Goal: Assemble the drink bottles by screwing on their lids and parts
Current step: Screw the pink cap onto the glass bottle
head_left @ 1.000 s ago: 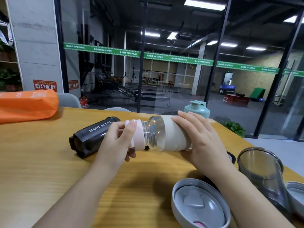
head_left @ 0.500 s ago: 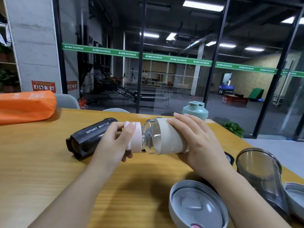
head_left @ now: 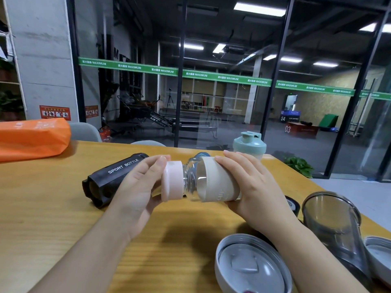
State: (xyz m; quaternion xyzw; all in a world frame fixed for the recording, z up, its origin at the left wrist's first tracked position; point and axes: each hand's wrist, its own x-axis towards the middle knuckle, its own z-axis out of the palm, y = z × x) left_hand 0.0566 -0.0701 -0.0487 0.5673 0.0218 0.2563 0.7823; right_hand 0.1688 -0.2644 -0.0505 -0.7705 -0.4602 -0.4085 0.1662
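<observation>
I hold a clear glass bottle [head_left: 191,180] with a beige sleeve sideways above the wooden table [head_left: 42,218]. My right hand [head_left: 249,187] grips the sleeved body. My left hand [head_left: 137,187] holds the pale pink lid [head_left: 172,180], which sits on the bottle's neck. Behind my left hand a black bottle [head_left: 112,176] marked SPORT BOTTLE lies on its side. A grey lid [head_left: 251,265] lies upside down at the front right. Beside it stands a smoky transparent cup [head_left: 334,220], with another grey lid [head_left: 378,256] at the right edge.
A mint-green shaker bottle [head_left: 249,144] stands at the table's far edge. An orange bag [head_left: 31,138] lies at the far left. A small dark cap [head_left: 293,205] sits behind my right wrist. Glass walls stand beyond the table.
The bottle has tilted, its lid end swinging toward me, and more of the pink lid now shows. My left hand's fingers have shifted round the lid.
</observation>
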